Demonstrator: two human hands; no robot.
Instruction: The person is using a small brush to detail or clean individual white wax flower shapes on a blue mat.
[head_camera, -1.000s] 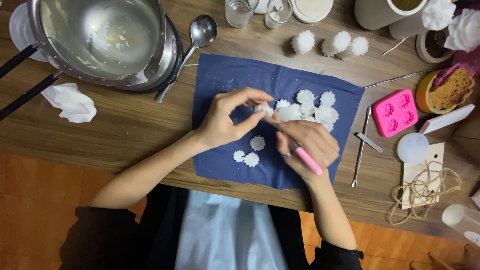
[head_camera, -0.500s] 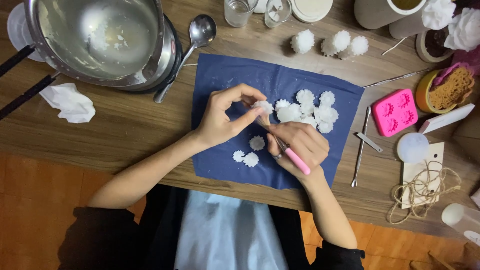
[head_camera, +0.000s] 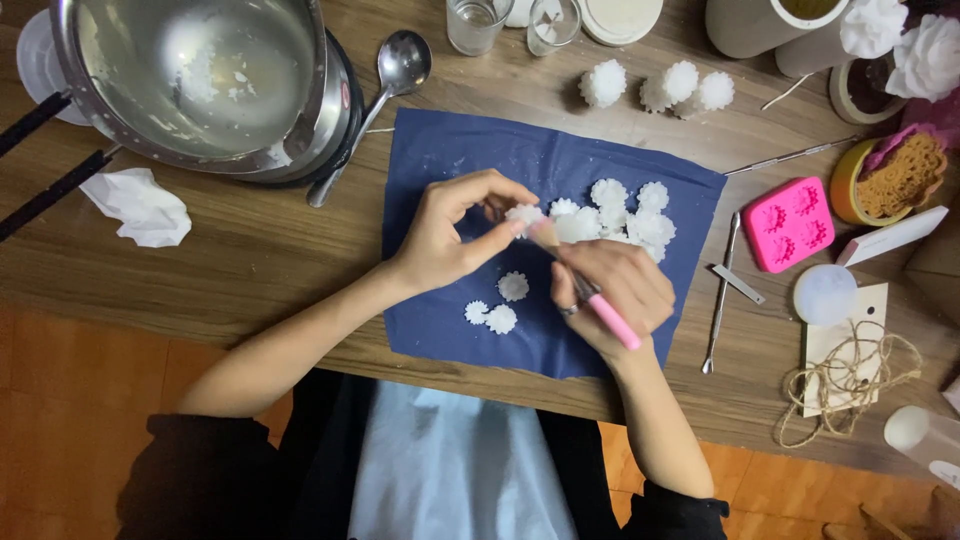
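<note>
Head view, looking down: left hand (head_camera: 450, 235) pinching a small white flower-shaped piece (head_camera: 523, 215) between thumb and fingertips, held just above the dark blue cloth (head_camera: 440, 160). Right hand (head_camera: 610, 290) closed around a pink-handled brush (head_camera: 590, 295), bristle end touching the pinched piece. Just beyond, a cluster of white flower pieces (head_camera: 625, 210) on the cloth; nearer the body, three more small flower pieces (head_camera: 497, 305) lying flat. Right of the cloth, a thin metal tool (head_camera: 718, 300), a pink mould (head_camera: 790, 222) and a coil of twine (head_camera: 850, 385). Left, on the wooden table (head_camera: 250, 260), a metal bowl (head_camera: 190, 70), a spoon (head_camera: 375, 100) and a crumpled white tissue (head_camera: 140, 205).
</note>
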